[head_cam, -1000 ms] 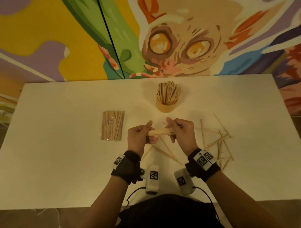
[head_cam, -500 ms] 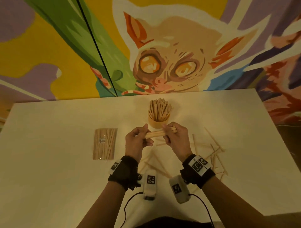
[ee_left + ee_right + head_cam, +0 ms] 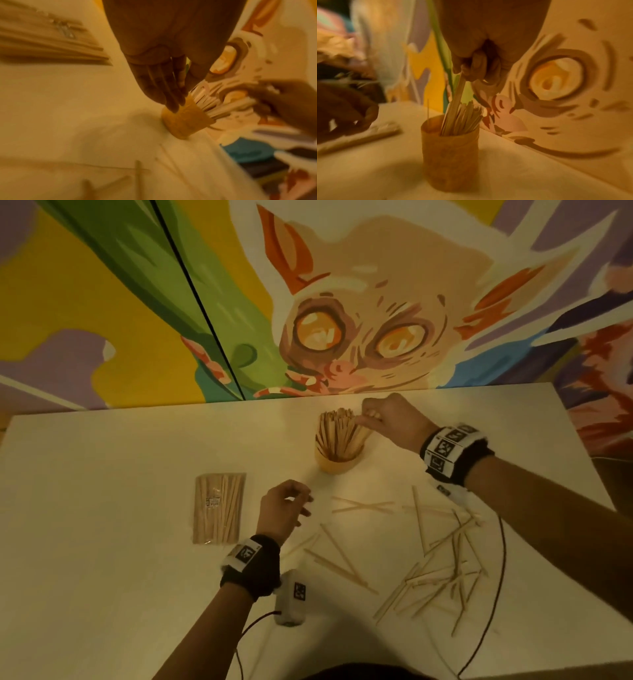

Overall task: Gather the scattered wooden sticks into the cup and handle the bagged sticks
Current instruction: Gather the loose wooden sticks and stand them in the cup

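A tan cup (image 3: pixel 334 463) full of upright wooden sticks (image 3: pixel 337 433) stands at the back middle of the white table (image 3: pixel 102 542). My right hand (image 3: pixel 371 416) is over the cup (image 3: pixel 450 155) and pinches the top of a few sticks (image 3: pixel 456 100) whose lower ends are inside it. My left hand (image 3: pixel 294 501) hovers in front of the cup with loosely curled fingers and holds nothing. A clear bag of sticks (image 3: pixel 219 506) lies flat to the left. Several loose sticks (image 3: pixel 442 570) lie scattered at the right and in front.
A painted mural wall (image 3: pixel 342 302) rises right behind the table's far edge. A dark cable (image 3: pixel 493 594) runs across the table at the right, and another cable (image 3: pixel 246 628) trails from my left wrist.
Both hands held a small bundle of sticks between them. The left hand has let go and stayed back; the right hand has carried the bundle up to the cup and stood it inside.
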